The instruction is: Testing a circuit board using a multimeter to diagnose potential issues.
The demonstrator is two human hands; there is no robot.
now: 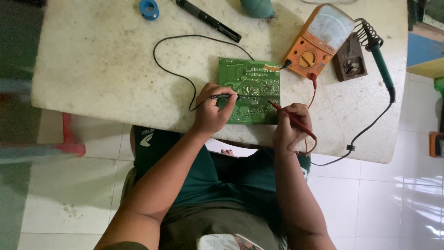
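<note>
A green circuit board lies solder-side up near the front edge of a worn white table. My left hand grips a black test probe, whose tip touches the board's left-middle area. My right hand grips a red test probe, with its tip on the board's lower right part. Both probe leads run to an orange analog multimeter lying just beyond the board on the right.
A soldering iron with a green handle rests in a coil stand on a brown base at the right. A black pen-shaped tool, a blue solder reel and a teal rubber bulb lie along the far edge.
</note>
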